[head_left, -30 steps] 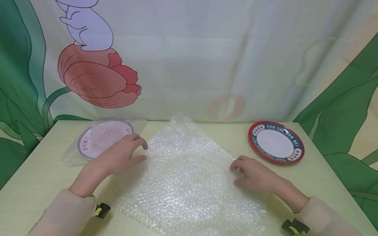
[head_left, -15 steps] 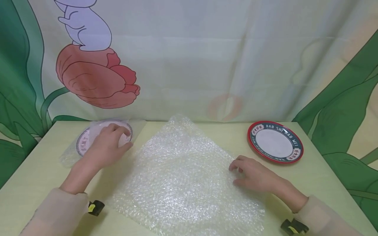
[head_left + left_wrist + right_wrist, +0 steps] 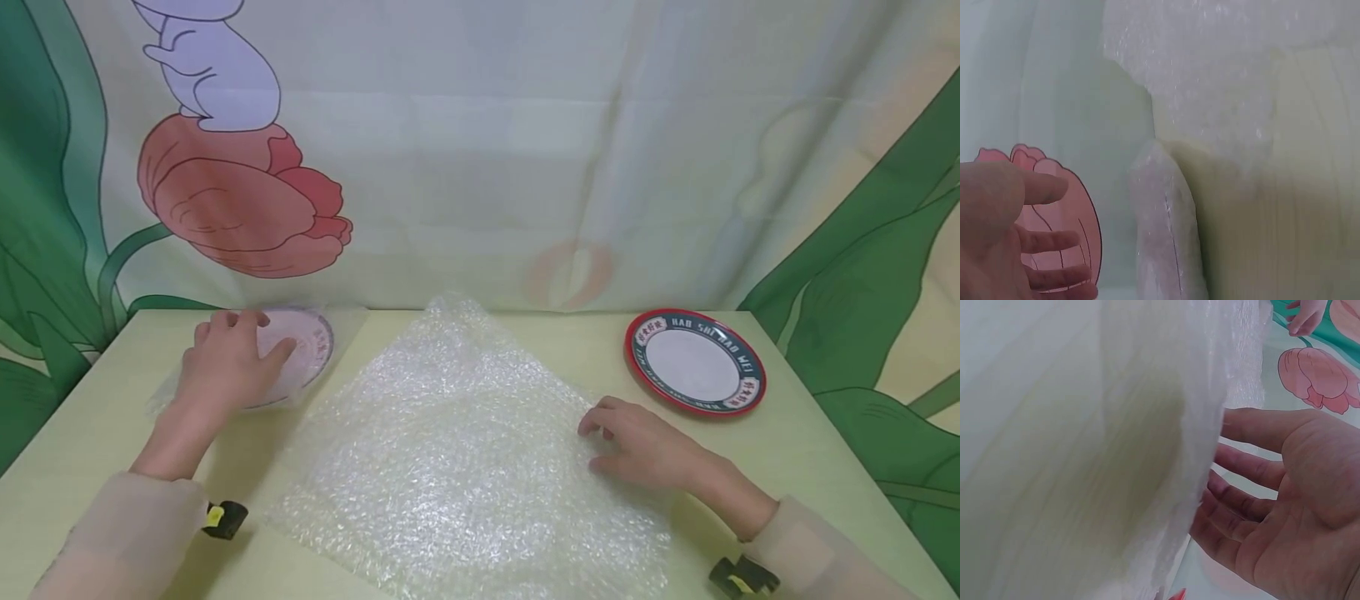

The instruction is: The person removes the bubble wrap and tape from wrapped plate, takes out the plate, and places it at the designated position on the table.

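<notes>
A plate wrapped in clear plastic (image 3: 311,346) lies at the back left of the table. My left hand (image 3: 221,362) is over its left part with the fingers spread; in the left wrist view the fingers (image 3: 1054,240) stand apart from the wrapped plate (image 3: 1163,237). A large sheet of bubble wrap (image 3: 457,450) lies spread over the middle, one corner pointing to the back. At the right edge of the sheet is my right hand (image 3: 641,446), its fingers loosely bent. The right wrist view shows those fingertips at the wrap's edge (image 3: 1210,394), not pinching it.
A plate with a red rim and dark green band (image 3: 697,362) sits at the back right. Behind the pale yellow table (image 3: 817,500) hangs a printed curtain (image 3: 480,167) with flowers and leaves. A dark wrist device (image 3: 225,518) sticks out by the left sleeve.
My left hand has moved left from beside the bubble wrap to over the wrapped plate. The right hand stays at the right edge of the bubble wrap.
</notes>
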Tool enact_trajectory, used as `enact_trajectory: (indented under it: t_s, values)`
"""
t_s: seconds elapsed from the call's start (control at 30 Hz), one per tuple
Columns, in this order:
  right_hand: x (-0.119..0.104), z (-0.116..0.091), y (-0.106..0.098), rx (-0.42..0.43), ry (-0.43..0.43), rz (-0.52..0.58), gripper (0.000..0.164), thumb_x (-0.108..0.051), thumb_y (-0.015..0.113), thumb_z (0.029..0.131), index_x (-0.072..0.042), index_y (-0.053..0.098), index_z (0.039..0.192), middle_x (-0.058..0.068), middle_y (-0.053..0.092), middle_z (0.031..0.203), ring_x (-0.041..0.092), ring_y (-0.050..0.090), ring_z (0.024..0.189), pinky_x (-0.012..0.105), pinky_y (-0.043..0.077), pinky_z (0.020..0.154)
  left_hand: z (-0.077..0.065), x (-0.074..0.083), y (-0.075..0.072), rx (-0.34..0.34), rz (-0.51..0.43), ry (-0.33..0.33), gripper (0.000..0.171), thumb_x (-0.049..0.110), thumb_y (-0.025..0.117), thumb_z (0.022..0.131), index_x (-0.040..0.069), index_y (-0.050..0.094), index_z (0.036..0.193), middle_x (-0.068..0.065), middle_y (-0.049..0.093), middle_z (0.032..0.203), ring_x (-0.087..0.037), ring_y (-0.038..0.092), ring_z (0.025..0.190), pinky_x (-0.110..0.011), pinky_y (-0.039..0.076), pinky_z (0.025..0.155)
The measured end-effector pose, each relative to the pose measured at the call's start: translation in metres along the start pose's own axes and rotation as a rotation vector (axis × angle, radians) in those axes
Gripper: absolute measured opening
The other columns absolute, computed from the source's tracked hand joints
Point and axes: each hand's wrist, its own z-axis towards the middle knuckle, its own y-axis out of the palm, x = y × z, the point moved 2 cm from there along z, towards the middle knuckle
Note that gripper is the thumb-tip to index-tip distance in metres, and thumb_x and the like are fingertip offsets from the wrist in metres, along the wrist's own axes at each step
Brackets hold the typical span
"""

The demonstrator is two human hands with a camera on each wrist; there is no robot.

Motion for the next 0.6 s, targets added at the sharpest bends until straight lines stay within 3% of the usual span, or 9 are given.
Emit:
enact_trajectory:
  t_s: [0.33,0.6]
  values:
    - [0.001,0.0,0.0,-0.005,-0.001,0.01,0.032,-0.014,0.082,0.087,-0.01,0.069,0.116,-0.001,0.061,0.109,0.021,0.059,0.097,0.041,0.053,0.088,0.004,-0.03,-0.01,-0.091,0.022,-0.134,0.057,0.029,0.037,0.109,-0.021,0.038,0.137,-0.047,0.031,0.131,-0.064,0.029,0.12,-0.08,0.03,0.091]
    - [0.0,-0.001,-0.001,-0.009,-0.011,0.006,0.032,-0.015,0.082,0.087,-0.01,0.069,0.116,-0.001,0.061,0.109,0.02,0.059,0.097,0.041,0.052,0.089,0.002,-0.057,-0.01,-0.169,0.059,-0.165,0.051,0.017,0.035,0.103,-0.028,0.037,0.127,-0.048,0.03,0.118,-0.064,0.028,0.111,-0.079,0.032,0.088]
